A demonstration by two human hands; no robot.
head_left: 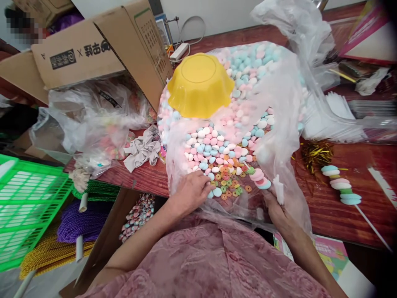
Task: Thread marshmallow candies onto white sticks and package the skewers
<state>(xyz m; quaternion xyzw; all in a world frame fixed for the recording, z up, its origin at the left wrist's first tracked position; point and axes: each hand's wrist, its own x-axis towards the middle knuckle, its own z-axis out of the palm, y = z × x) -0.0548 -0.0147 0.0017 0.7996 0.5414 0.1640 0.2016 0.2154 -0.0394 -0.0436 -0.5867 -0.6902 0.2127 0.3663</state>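
Note:
My right hand [276, 207] is closed around the lower end of a candy skewer [258, 176]. Pink and light blue pieces are threaded on it below a green ring, and the stick's white tip points up and left. A white wrapped-looking piece [279, 190] stands by that hand's fingers. My left hand [194, 190] rests at the near left of the candy pile, its bent fingers slightly apart, fingertips against light blue candies [217, 192]. Small ring gummies [228, 182] lie between the hands. Behind them spread pink, white and blue candies [207, 142] in an opened clear plastic bag [279, 120].
An upturned yellow bowl [201, 93] sits on the candies. A finished-looking skewer [341, 186] and gold tinsel [316, 155] are on the right. Cardboard box [77, 49], grey cloth [142, 151] and green basket [27, 211] are on the left. White sleeves [333, 111] lie at right.

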